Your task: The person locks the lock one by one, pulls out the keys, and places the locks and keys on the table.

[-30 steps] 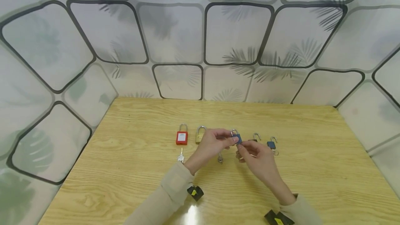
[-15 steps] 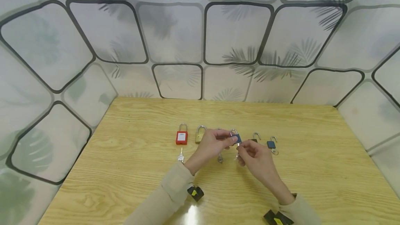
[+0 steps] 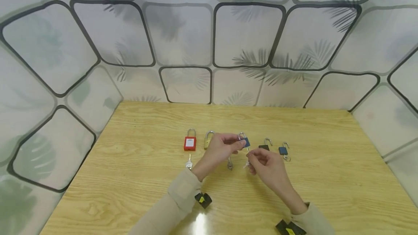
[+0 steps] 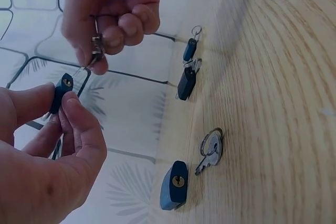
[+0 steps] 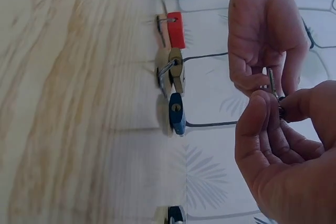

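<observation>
My left hand point(image 3: 222, 149) holds a small blue padlock point(image 3: 244, 142) above the table between thumb and fingers, its shackle pointing up and away. The brass keyhole faces my right hand point(image 3: 269, 168) in the left wrist view. Between the right thumb and forefinger a small silver key point(image 4: 83, 72) is pinched, with more metal, perhaps its ring, hanging by the fingers. The blade points at the keyhole end of the padlock and lies very close to it; whether its tip touches cannot be told. In the right wrist view the padlock is mostly hidden behind the fingers.
On the wooden table point(image 3: 137, 177) lie a red padlock point(image 3: 190, 143), a silver key point(image 3: 189, 162) and a brass padlock point(image 3: 207, 143). Another blue padlock point(image 4: 169, 192) stands near a ringed key point(image 4: 211, 150). To the right are a black padlock point(image 3: 263, 147) and a smaller blue one with shackles raised.
My left hand has shifted the padlock slightly left and up, apart from the right fingers. More of the key shows between them. The right hand has barely moved.
</observation>
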{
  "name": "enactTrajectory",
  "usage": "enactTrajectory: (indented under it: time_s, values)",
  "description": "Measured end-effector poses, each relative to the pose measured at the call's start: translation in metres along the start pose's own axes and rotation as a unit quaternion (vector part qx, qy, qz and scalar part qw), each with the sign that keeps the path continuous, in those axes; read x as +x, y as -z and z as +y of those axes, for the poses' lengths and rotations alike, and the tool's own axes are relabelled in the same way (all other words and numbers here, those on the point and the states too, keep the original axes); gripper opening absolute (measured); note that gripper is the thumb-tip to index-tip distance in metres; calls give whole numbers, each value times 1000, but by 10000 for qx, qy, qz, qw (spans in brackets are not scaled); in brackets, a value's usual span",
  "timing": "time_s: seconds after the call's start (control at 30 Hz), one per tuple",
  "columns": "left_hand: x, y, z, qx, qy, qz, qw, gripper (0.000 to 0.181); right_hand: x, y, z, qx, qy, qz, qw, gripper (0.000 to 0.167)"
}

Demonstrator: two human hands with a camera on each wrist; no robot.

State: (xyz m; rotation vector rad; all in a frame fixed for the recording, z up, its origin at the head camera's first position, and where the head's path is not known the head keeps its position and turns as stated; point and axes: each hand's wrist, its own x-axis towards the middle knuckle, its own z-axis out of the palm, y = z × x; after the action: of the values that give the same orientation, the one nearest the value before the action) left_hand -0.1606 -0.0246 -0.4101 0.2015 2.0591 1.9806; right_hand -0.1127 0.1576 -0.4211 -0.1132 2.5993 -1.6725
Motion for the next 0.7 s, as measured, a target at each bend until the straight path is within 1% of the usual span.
enactTrajectory:
  time_s: [0.13,0.23,0.4,0.53,0.7]
  values:
    - [1,2,-3,43,48,81,9999,19,2,2,5,-688,-145,7,9975,19]
    - [1,3,-3,79,64,100,9999,21,5,3,9,-1278,-189,55,9916,19]
    - [1,5,-4,126,64,92,9999,22,9,3,14,-2020,-154,73,9792,16]
    - [1,6,-5,164,46,90,9998,21,11,3,16,-2289,7,-40,9734,14]
    - [1,7,-7,177,47,106,9998,19,14,2,18,-2403,138,-399,9698,18]
